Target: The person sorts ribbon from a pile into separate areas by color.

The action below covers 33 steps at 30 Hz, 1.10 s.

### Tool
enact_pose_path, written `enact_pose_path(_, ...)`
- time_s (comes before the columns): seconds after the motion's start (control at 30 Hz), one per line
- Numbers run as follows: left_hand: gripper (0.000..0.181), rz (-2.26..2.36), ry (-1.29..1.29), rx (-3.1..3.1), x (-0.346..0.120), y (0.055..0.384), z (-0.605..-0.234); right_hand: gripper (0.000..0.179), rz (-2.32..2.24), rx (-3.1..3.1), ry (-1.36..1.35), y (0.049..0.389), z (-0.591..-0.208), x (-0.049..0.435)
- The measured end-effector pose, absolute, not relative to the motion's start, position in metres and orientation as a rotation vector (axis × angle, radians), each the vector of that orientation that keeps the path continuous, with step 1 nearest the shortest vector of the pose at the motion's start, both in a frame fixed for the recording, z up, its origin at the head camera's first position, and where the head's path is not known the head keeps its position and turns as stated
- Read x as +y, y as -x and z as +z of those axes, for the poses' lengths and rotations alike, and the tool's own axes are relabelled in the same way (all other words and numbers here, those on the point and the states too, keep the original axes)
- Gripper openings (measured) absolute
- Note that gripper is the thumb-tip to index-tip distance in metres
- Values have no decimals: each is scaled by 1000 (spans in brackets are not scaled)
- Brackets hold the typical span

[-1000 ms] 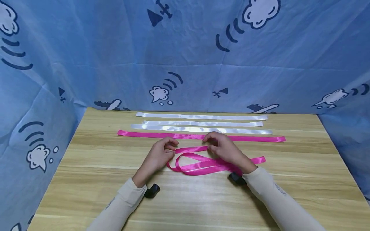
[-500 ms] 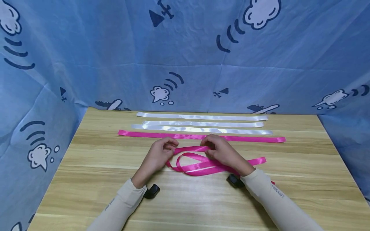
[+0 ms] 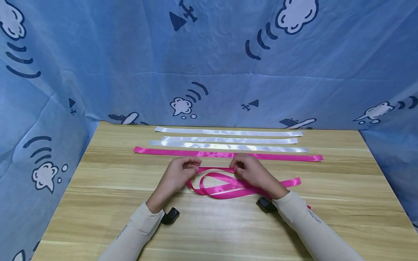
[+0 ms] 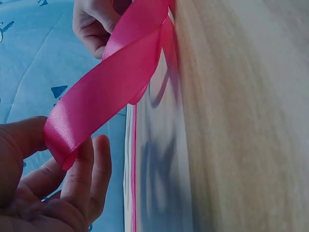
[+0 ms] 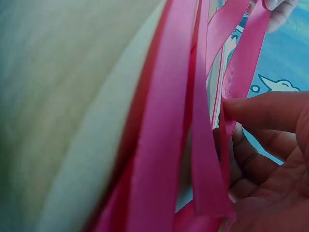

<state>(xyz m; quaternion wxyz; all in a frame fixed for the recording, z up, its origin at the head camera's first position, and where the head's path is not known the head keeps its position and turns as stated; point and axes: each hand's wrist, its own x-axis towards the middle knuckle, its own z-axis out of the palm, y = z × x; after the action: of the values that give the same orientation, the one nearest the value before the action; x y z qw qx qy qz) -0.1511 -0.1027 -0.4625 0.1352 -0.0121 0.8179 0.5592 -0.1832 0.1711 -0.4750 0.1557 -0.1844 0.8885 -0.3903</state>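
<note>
A long pink satin ribbon (image 3: 225,187) lies in loose loops on the table, with one stretch raised between the two hands. My left hand (image 3: 177,174) pinches that stretch at its left side, thumb against fingers; the left wrist view shows the ribbon (image 4: 101,92) folding over at the fingertips. On the other side my right hand (image 3: 251,169) pinches the same ribbon. In the right wrist view the thumb presses the ribbon (image 5: 246,63) against the fingers, and several strands hang close by. Part of the ribbon passes beneath the right wrist, where it is hidden.
Behind the hands a second pink ribbon (image 3: 209,154) lies straight across the wooden table (image 3: 209,232). Farther back are three white ribbons, the rearmost white ribbon (image 3: 228,132) near the table's back edge. A blue patterned cloth (image 3: 215,54) hangs behind.
The right hand has shifted slightly, from above the far pink ribbon to a pinch on the held stretch. That stretch has turned edge-on and looks thinner. The left hand stays nearly in place.
</note>
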Motion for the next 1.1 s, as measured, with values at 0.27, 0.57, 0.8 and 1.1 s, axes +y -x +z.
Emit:
enact_pose_path(0.27, 11, 1499, 64, 2454, -106, 151, -462, 18, -1197, 2511, 477, 185, -473, 178)
enact_pose_path(0.57, 8, 1542, 16, 2415, -110, 152, -459, 14, -1336, 2449, 385, 185, -460, 189)
enact_pose_path(0.8, 12, 1713, 16, 2258, -116, 156, -459, 11, -1410, 2414, 245, 185, -444, 202)
enact_pose_path(1.1, 19, 1877, 56, 2069, -128, 160, -453, 11, -1458, 2416, 250, 183, -424, 215)
